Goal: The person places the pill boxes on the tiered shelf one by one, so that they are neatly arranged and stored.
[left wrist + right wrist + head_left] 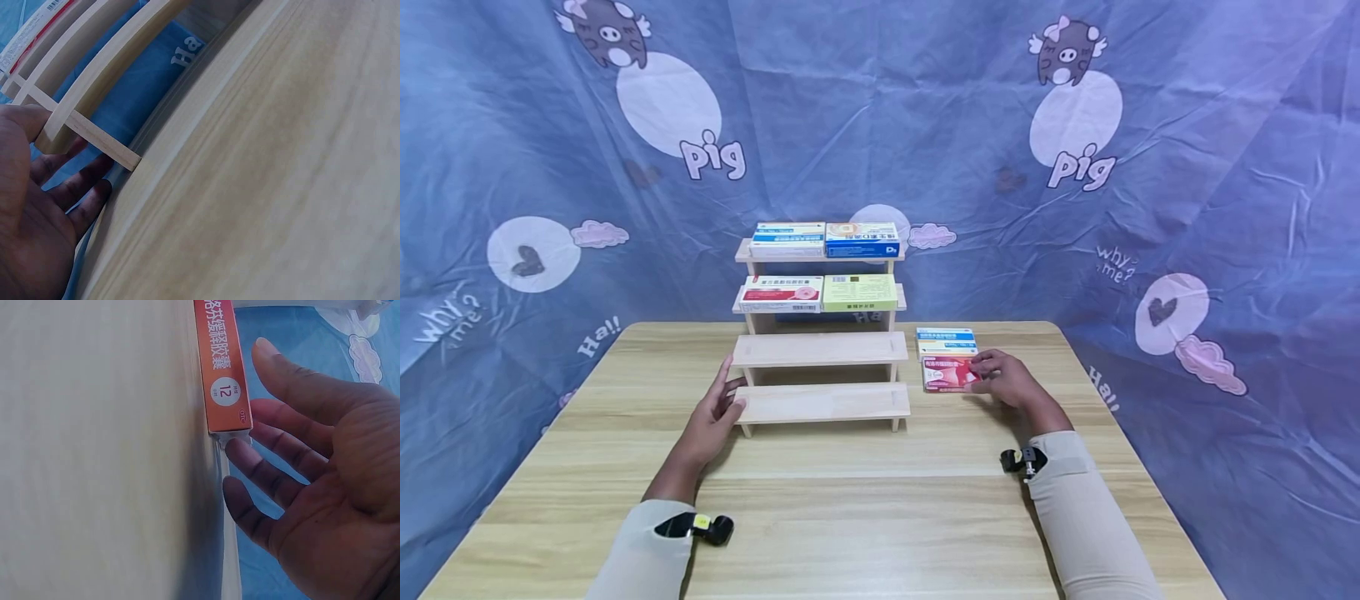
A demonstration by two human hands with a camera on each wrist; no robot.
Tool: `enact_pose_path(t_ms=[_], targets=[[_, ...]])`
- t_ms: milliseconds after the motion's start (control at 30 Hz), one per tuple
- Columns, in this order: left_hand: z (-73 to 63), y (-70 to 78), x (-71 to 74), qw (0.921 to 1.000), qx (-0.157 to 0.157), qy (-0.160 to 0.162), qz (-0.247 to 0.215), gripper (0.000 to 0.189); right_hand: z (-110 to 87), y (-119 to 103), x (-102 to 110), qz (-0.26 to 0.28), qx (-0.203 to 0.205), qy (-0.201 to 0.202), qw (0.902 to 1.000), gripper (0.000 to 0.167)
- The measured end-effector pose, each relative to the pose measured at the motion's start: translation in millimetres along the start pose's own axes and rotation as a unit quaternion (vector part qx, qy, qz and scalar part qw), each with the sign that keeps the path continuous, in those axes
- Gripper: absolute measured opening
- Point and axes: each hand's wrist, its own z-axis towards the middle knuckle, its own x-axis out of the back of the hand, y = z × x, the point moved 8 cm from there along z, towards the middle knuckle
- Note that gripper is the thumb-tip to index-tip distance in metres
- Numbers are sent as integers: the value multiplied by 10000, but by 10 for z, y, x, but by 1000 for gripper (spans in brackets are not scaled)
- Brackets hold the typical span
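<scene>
A light wooden stepped stand (820,404) with several shelves stands on the table. My left hand (711,421) is at its left end, the thumb over the end of the lowest shelf and the index finger partly hidden behind it; the other fingers spread loosely in the left wrist view. A red medicine box (943,374) lies flat to the right of the stand. My right hand (1009,379) is at the box's right end, fingertips by its edge. In the right wrist view the thumb stands apart from the box and the fingers are loosely bent.
A blue-and-white medicine box (946,340) lies just behind the red one. On the top shelf sit a blue-and-white box (788,238) and a vitamin D box (862,240). Below them are a white-and-red box (781,293) and a green box (860,292). A blue curtain (880,125) hangs behind.
</scene>
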Motion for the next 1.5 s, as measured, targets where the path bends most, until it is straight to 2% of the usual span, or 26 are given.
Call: enact_pose_path(t_ms=[267, 533, 767, 1200, 1500], targets=[[1, -2, 12, 10000, 73, -4, -16, 81, -11, -23, 1, 57, 2, -11, 10000, 46], [-2, 2, 9, 10000, 42, -19, -19, 80, -17, -17, 39, 34, 92, 221, 9997, 49], [-8, -8, 0, 10000, 25, -18, -45, 80, -27, 15, -9, 117, -44, 65, 9999, 51], [-6, 4, 3, 10000, 11, -12, -84, 80, -14, -1, -22, 139, 234, -20, 9996, 58], [-6, 5, -1, 10000, -21, -41, -68, 80, -35, 10, -36, 19, 212, -98, 9997, 60]])
